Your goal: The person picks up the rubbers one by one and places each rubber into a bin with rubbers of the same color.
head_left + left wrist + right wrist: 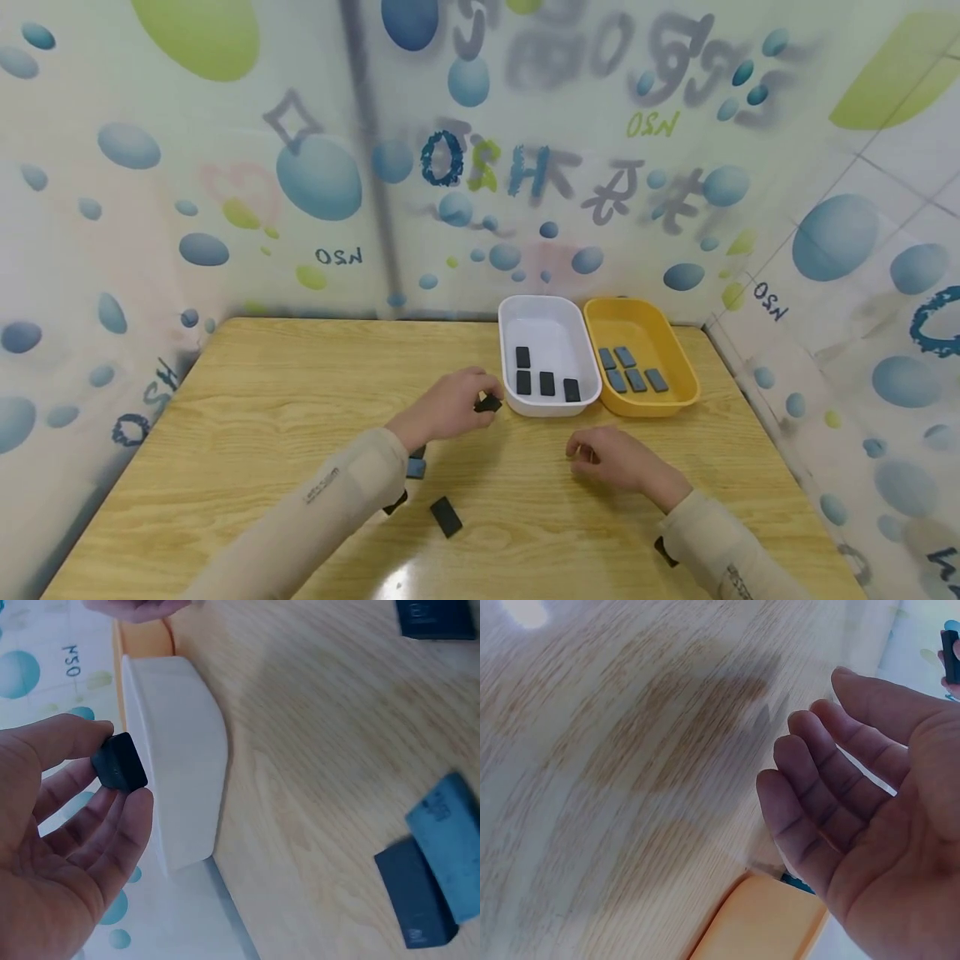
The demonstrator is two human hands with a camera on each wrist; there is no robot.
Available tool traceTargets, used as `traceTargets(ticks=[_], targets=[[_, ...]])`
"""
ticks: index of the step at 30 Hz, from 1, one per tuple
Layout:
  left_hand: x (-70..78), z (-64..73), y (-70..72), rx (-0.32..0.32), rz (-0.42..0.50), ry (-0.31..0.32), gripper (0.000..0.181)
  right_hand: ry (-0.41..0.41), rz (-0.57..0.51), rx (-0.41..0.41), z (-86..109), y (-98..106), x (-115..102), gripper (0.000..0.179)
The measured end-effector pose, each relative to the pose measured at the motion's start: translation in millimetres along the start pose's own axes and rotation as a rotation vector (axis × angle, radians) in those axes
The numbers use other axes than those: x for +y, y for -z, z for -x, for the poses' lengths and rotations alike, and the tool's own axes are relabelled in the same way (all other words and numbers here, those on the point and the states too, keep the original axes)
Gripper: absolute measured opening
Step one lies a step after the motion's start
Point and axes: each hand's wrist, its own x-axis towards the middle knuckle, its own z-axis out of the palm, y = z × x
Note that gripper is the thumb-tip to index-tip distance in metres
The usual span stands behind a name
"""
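Note:
My left hand (453,407) pinches a small black block (487,404) between thumb and fingers, just left of the white tray's near corner. In the left wrist view the held block (120,763) appears beside the wall of the white tray (184,765). Several black blocks lie inside that tray, mostly along its near side. My right hand (618,458) hovers in front of the trays, its fingers loosely bent and nothing in them. Several blue-grey blocks (636,380) lie in the yellow tray (652,410) on the right.
Below the left forearm lie a black block (446,517), a blue block (416,468) touching another dark one, and a partly covered black block (395,502). One more black block (664,552) shows beside the right sleeve. A patterned wall (450,275) borders the wooden table (315,367).

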Motion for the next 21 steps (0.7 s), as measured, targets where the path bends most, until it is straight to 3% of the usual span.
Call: traceTargets(ticks=[14,21], targets=[[9.7,-25.8,6.4,0.029,0.076,0.009,0.019,-0.028,0.008,-0.019,1.7,-3.4,5.8,0.010],[18.7,-42.2,5.0,0.038,0.153,0.077,0.024,-0.051,-0.024,-0.026,4.8,-2.4,7.1,0.013]])
